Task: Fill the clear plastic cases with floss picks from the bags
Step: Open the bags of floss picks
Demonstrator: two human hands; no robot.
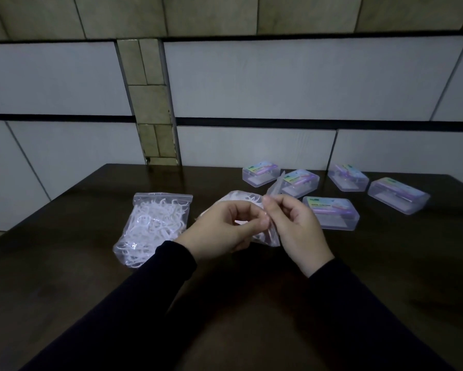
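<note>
Both my hands hold a clear zip bag of white floss picks [241, 199] just above the dark table. My left hand [225, 228] pinches one side of the bag's top. My right hand [297, 223] pinches the other side near the zip strip. A second clear bag full of white floss picks [152, 226] lies flat on the table to the left. Several clear plastic cases with coloured labels lie at the back right; the nearest case [332, 212] sits just right of my right hand, and all appear to have their lids down.
The dark wooden table [91, 290] runs back to a wall of pale panels [251, 145]. The other cases [261, 173], [300, 182], [348, 176], [399, 195] spread along the back right. My dark sleeves cover the near middle of the table.
</note>
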